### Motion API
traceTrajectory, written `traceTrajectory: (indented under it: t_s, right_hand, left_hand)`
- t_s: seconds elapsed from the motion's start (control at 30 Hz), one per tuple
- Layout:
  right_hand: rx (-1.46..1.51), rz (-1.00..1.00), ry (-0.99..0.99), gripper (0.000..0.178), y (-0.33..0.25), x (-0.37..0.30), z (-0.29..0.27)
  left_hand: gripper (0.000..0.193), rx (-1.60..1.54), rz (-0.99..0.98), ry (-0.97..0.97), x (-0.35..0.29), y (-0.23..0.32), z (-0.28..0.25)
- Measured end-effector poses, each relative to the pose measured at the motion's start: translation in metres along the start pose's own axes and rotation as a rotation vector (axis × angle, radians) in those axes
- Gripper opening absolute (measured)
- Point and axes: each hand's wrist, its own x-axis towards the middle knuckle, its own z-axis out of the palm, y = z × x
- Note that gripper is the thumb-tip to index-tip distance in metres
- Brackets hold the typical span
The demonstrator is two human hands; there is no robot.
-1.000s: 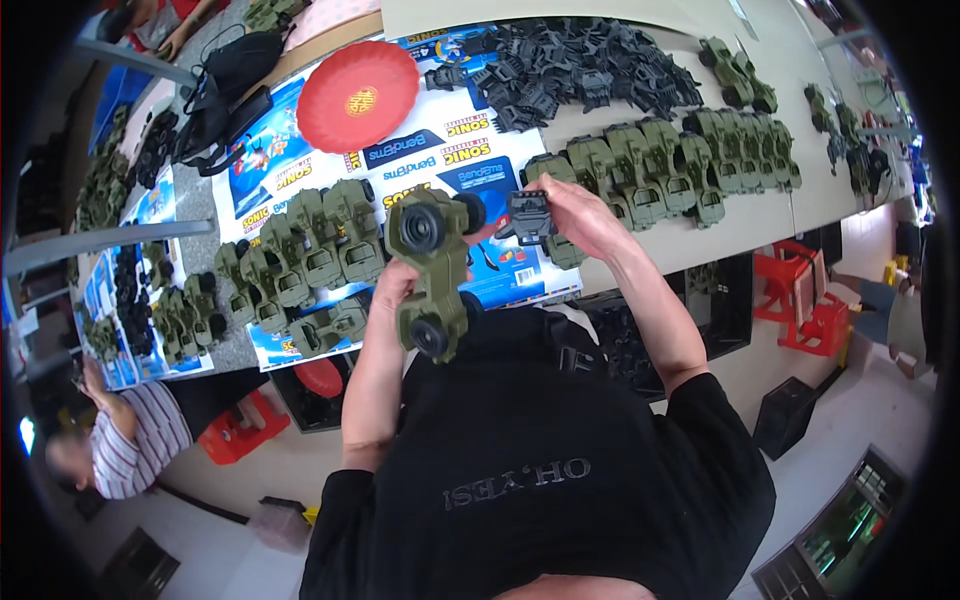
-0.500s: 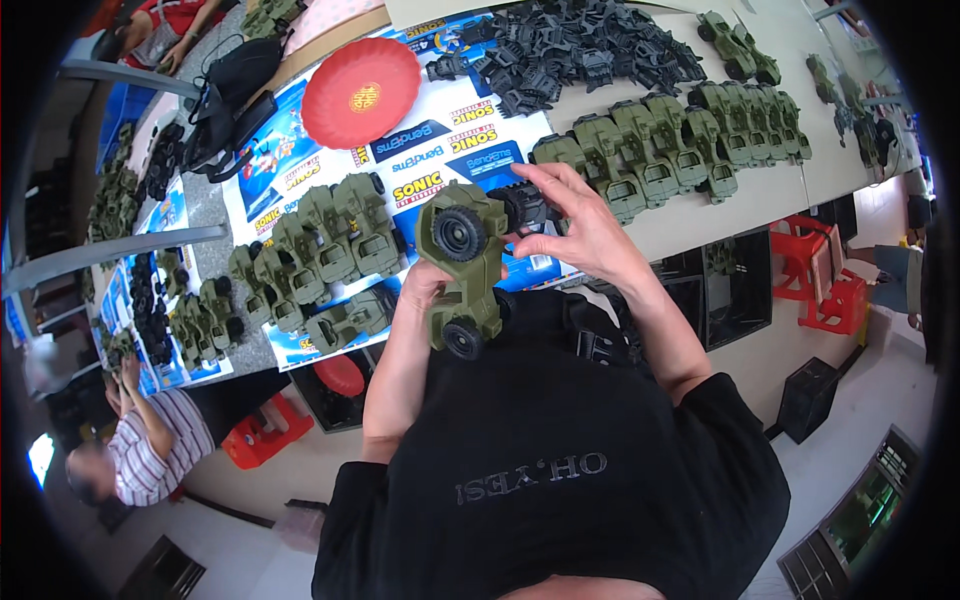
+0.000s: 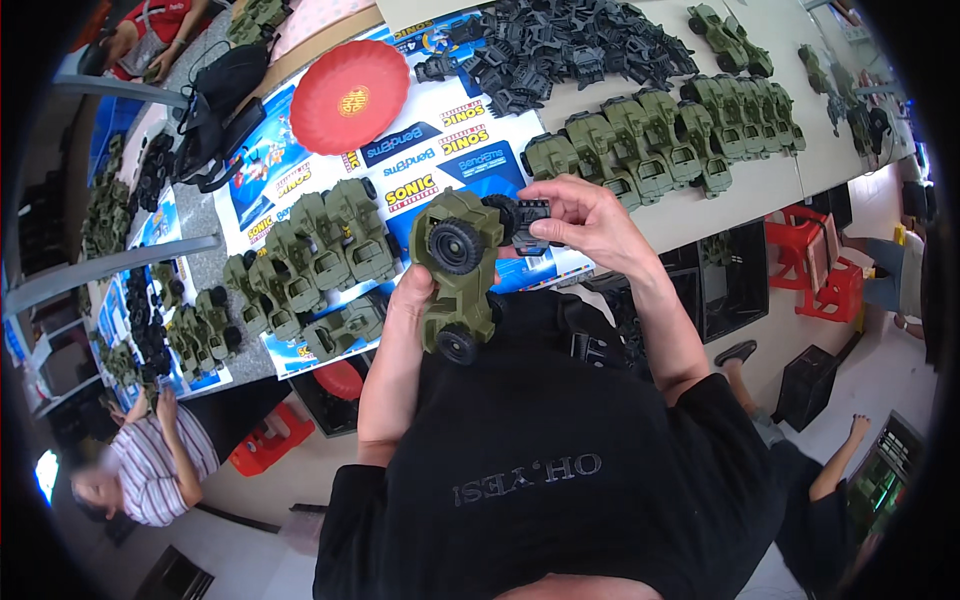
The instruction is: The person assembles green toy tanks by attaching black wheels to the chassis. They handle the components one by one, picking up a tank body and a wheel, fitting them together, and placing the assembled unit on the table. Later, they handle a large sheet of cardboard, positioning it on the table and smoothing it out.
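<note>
Upright in front of my chest is an olive-green toy jeep with black wheels. My left hand is closed around its lower side, the thumb showing along the body. At the jeep's upper right, my right hand pinches a dark grey plastic part between thumb and fingers. This part is up against the jeep near a black wheel; whether it is attached I cannot tell. More green toy jeeps stand in a row left of my hands. Another row of toy jeeps lies beyond my right hand.
A heap of dark grey plastic parts covers the table's far side. A red scalloped plate rests on printed sheets. Red stools stand at the right. A person in a striped shirt works at the left; another person is at lower right.
My right hand has closed in on the dark grey part and pressed it nearer the jeep. The jeep has shifted slightly left. A person has come into view at lower right.
</note>
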Motion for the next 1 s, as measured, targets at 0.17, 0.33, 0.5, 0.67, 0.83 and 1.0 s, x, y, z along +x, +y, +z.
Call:
traceTrajectory:
  t_s: [0.17,0.33,0.5,0.67,0.83,1.0]
  right_hand:
    - [0.311,-0.084,0.172,0.038,-0.005,-0.001,-0.007]
    - [0.575,0.027,0.160,0.039,-0.017,-0.004,0.005]
    - [0.545,0.079,0.182,0.040,-0.007,-0.002,0.032]
    - [0.437,-0.014,0.335,0.037,0.043,0.039,0.021]
    - [-0.134,0.294,-0.013,0.037,0.121,0.108,0.032]
    - [-0.763,0.089,-0.065,0.043,0.161,0.141,0.037]
  left_hand:
    - [0.108,0.111,0.177,0.030,0.004,0.012,0.006]
    - [0.106,0.440,0.161,0.084,0.001,0.026,0.022]
    - [0.103,0.581,0.233,0.136,-0.004,0.027,0.036]
    - [0.100,0.701,0.187,0.543,0.006,0.012,0.018]
    - [0.111,1.241,0.126,1.121,0.038,-0.023,-0.048]
    - [0.120,1.473,-0.266,0.943,0.048,-0.003,-0.066]
